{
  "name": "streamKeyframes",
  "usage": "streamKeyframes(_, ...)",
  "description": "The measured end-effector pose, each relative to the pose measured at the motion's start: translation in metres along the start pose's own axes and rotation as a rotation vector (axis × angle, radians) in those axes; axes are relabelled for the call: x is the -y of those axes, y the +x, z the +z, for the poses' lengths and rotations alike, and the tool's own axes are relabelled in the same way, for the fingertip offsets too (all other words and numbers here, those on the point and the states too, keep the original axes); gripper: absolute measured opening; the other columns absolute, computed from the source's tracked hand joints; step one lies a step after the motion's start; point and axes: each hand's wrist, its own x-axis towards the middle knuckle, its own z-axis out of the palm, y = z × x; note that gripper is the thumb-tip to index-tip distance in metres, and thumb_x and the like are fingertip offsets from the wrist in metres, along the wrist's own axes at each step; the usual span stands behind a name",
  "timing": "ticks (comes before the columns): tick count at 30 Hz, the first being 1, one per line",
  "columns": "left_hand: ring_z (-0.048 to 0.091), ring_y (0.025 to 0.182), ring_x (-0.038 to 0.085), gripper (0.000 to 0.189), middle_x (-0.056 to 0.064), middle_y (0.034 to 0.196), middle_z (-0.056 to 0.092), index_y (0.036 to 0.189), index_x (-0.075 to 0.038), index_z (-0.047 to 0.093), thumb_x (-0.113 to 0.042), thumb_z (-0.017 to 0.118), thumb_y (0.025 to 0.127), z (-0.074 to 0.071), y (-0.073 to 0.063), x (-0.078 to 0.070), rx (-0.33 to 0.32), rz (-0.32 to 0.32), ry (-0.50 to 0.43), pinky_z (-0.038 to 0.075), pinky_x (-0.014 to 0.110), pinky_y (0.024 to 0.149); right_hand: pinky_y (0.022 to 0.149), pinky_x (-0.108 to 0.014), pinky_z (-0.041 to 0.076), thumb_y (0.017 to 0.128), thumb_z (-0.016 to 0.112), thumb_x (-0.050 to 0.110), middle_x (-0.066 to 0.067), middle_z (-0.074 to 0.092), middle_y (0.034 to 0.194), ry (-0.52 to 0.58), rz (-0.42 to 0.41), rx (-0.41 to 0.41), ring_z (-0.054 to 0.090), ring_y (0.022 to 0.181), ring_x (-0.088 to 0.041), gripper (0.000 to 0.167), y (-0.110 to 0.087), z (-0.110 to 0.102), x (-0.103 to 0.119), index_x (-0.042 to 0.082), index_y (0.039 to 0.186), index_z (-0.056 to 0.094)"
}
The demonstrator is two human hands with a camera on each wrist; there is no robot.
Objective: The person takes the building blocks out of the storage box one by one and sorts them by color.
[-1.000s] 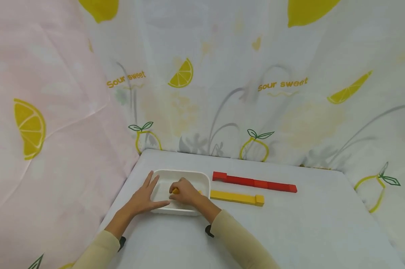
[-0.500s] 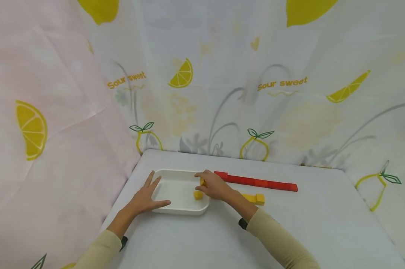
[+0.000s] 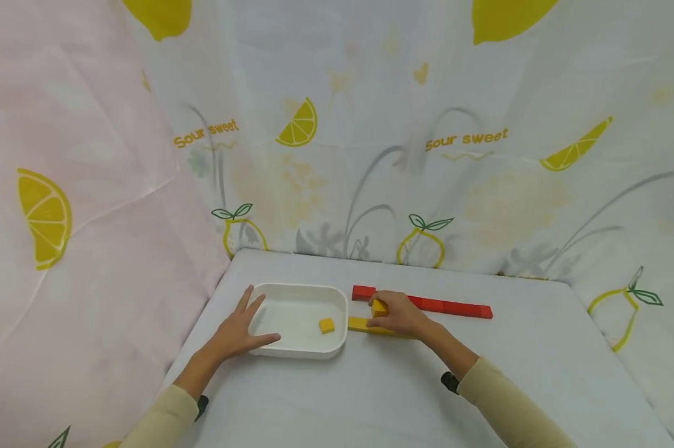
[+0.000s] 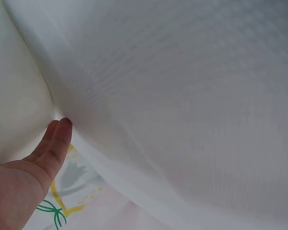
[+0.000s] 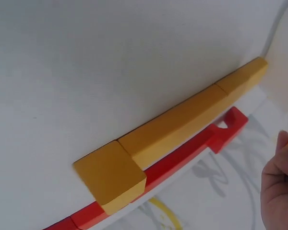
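My right hand pinches a yellow block between thumb and fingers, above the row of yellow blocks. In the right wrist view the yellow row ends in a taller cube, and the right hand shows at the right edge. My left hand rests on the left side of the white tray, fingers spread along its rim. The left wrist view has the left hand's fingers against the tray's outer wall. One yellow block lies inside the tray near its right end.
Behind the yellow row runs a row of red blocks, its left end a taller arch-shaped piece in the right wrist view. All stand on a white-covered table. Lemon-print cloth hangs behind and to the left.
My right hand has moved right, out of the tray to over the yellow row, carrying a yellow block. Another yellow block now shows in the tray. The left hand has stayed at the tray.
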Motion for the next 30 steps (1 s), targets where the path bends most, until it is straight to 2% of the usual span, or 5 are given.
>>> streamKeyframes(9, 0.044, 0.135, 0.048, 0.105, 0.020, 0.165, 0.006, 0.155, -0.009, 0.031, -0.066, 0.072, 0.076, -0.002, 0.000, 0.002, -0.005, -0.003, -0.001, 0.044, 0.065, 0.100, 0.074, -0.022, 0.052, 0.078, 0.083, 0.033, 0.005, 0.063, 0.096, 0.062, -0.028, -0.025, 0.053, 0.089, -0.014, 0.039, -0.011, -0.005, -0.002, 0.013, 0.109, 0.068)
streamKeyframes(14, 0.043, 0.135, 0.049, 0.103, 0.020, 0.166, 0.005, 0.154, -0.009, 0.032, -0.065, 0.072, 0.076, 0.000, -0.001, 0.001, -0.008, -0.001, -0.018, 0.043, 0.066, 0.101, 0.074, -0.023, 0.050, 0.078, 0.084, 0.032, 0.006, 0.061, 0.091, 0.045, -0.024, -0.016, 0.053, 0.087, -0.014, 0.041, -0.017, -0.008, -0.005, 0.011, 0.110, 0.069)
streamKeyframes(19, 0.044, 0.135, 0.049, 0.102, 0.020, 0.165, 0.006, 0.153, -0.009, 0.034, -0.064, 0.072, 0.077, 0.002, -0.002, 0.000, -0.001, 0.002, -0.017, 0.044, 0.066, 0.100, 0.074, -0.023, 0.050, 0.078, 0.084, 0.032, 0.006, 0.061, 0.093, 0.022, 0.042, -0.002, 0.052, 0.088, -0.014, 0.044, -0.022, -0.011, -0.016, 0.012, 0.113, 0.069)
streamKeyframes(23, 0.045, 0.133, 0.048, 0.101, 0.021, 0.165, 0.007, 0.153, -0.010, 0.036, -0.065, 0.072, 0.076, 0.001, -0.002, -0.001, -0.011, 0.003, -0.010, 0.045, 0.065, 0.099, 0.074, -0.024, 0.050, 0.077, 0.085, 0.031, 0.005, 0.062, 0.093, 0.014, 0.069, -0.021, 0.052, 0.087, -0.014, 0.042, -0.027, -0.014, -0.026, 0.012, 0.110, 0.067)
streamKeyframes(30, 0.047, 0.132, 0.048, 0.102, 0.019, 0.165, 0.007, 0.153, -0.010, 0.036, -0.066, 0.072, 0.076, 0.000, 0.000, 0.001, -0.012, 0.011, -0.001, 0.047, 0.064, 0.097, 0.072, -0.021, 0.050, 0.078, 0.084, 0.027, 0.006, 0.060, 0.089, -0.066, 0.020, -0.027, 0.052, 0.083, -0.013, 0.037, -0.036, -0.017, -0.031, 0.010, 0.107, 0.068)
